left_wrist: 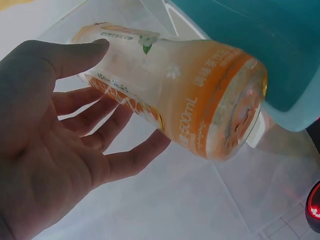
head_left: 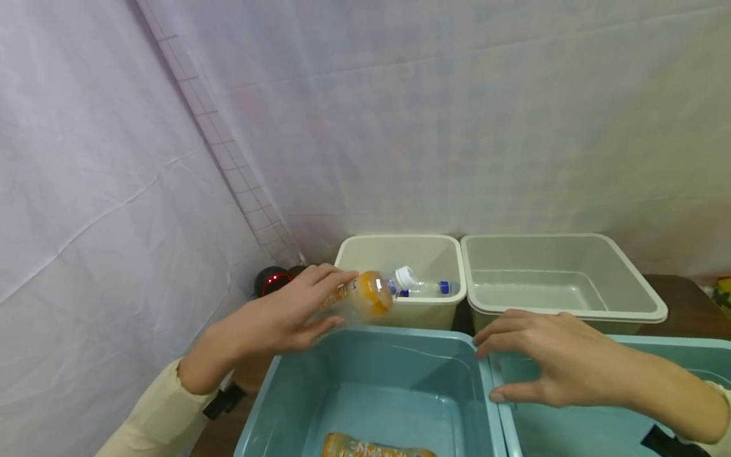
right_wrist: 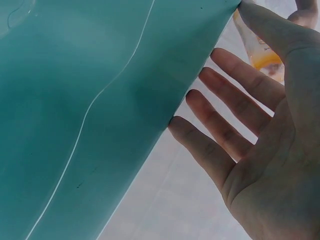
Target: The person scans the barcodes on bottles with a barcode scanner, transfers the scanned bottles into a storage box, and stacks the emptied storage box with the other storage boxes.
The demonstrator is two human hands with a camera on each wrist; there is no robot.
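My left hand holds a clear bottle with an orange label on its side, thumb above and fingers beneath. The bottle's base points toward the small beige bin, just over the far left corner of the left teal bin. My right hand is empty. Its straight, spread fingers hover at the rim where the two teal bins meet. A second orange-labelled bottle lies in the left teal bin.
A clear water bottle with a white cap lies in the small beige bin. A larger beige bin stands to its right, and a second teal bin is at front right. A black device with a red light sits at back left. White cloth walls enclose the table.
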